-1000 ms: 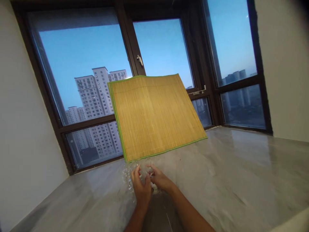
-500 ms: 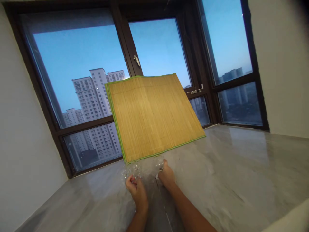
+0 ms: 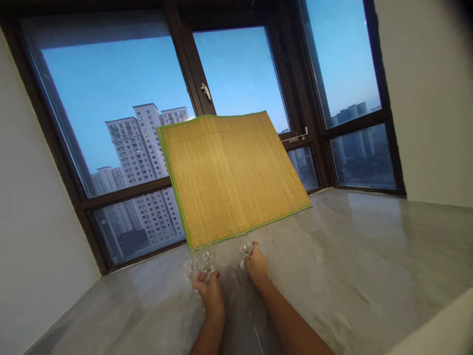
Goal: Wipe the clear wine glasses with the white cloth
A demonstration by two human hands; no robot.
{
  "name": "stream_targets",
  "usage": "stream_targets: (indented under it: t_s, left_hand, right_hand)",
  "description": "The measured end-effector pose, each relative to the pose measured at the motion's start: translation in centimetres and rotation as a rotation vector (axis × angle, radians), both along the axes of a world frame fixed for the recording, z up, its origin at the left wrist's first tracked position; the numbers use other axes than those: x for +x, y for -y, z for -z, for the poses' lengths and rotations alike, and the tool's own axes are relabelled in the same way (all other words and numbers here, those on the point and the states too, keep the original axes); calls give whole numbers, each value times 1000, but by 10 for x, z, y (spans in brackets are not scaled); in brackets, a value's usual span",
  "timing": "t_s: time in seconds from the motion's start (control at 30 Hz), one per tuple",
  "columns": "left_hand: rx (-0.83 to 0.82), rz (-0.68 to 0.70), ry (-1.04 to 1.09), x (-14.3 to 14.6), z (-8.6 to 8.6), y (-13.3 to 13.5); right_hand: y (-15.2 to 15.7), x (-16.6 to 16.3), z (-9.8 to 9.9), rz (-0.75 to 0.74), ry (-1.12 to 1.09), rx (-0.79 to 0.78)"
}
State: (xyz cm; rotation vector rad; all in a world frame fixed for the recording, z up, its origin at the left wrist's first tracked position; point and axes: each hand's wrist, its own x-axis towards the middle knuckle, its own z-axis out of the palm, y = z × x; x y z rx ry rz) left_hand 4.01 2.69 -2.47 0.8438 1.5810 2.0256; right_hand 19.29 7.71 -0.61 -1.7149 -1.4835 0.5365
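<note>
Mat [image 3: 236,177] partly hides window [image 3: 107,88]; hands [image 3: 212,293] [image 3: 257,266] half-curled at clear cups [image 3: 206,255], right gripping one, left's hold unclear.

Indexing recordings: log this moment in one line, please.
left hand: beside clear vessels | right hand: holding another clear vessel | yellow mat: beyond both hands
</note>
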Motion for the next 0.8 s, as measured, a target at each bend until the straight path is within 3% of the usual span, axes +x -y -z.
stream_targets:
  t_s: [0.1, 0.37, 0.8]
  left_hand:
    - [-60, 71, 117, 5, -4, 3]
    - [0, 158, 309, 4, -2, -1]
    - [-17, 217, 355, 6, -7, 1]
  right_hand:
    - [5, 1, -2, 22, 12, 17]
    - [13, -1, -8, 17, 61, -73]
    - [8, -3, -4, -12, 48, -97]
